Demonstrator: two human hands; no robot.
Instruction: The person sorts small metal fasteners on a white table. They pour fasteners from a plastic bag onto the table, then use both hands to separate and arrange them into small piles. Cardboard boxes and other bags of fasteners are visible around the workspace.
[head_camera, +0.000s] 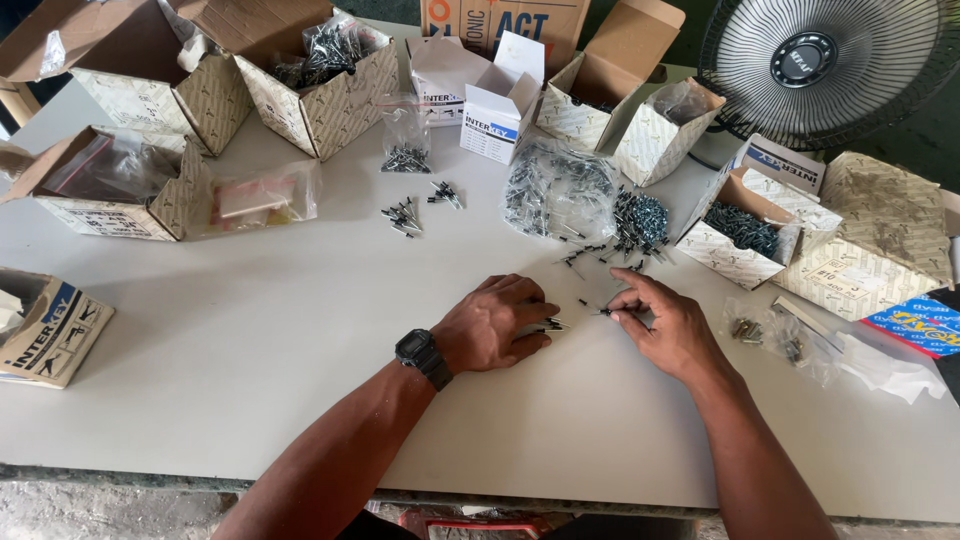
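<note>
Both hands rest on the smooth white table (250, 340). Right hand (672, 328) pinches one thin dark screw (603, 311) at its fingertips. Left hand (492, 322), with a black watch (423, 356) on the wrist, lies curled over a few more screws (553, 324) poking out beside its fingers. Just past the right hand sits a shiny pile of screws (638, 222), next to a crinkly clear bag (556, 190). Open cardboard boxes (320, 85) stand farther back.

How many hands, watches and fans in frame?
Hands: 2, left hand and right hand
Wristwatch: 1
Fan: 1
Total: 4
</note>
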